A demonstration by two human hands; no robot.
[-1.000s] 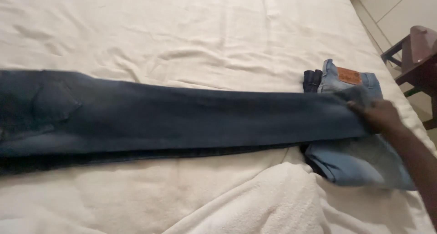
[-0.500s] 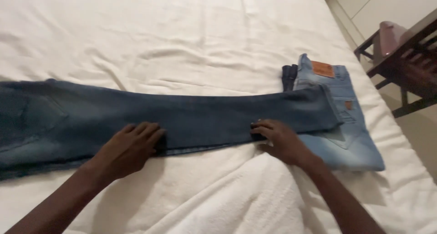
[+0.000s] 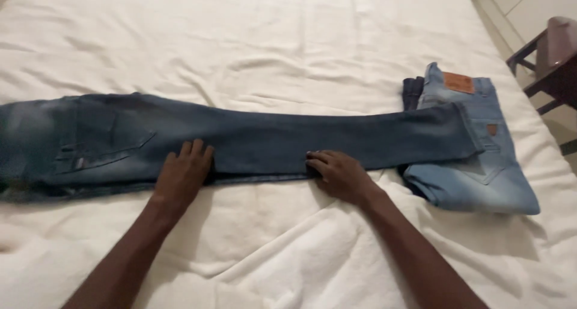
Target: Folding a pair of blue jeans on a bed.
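Now two hands, left hand [image 3: 182, 175], right hand [image 3: 338, 174], flat, apart on one dark jeans [image 3: 264, 142]; one folded light jeans [image 3: 475, 171].

The dark blue jeans [image 3: 270, 142] lie flat and stretched lengthwise across the white bed [image 3: 288, 38], legs folded one over the other, back pocket showing at the left. Their hem end rests over a folded pair of light blue jeans [image 3: 481, 183] at the right.
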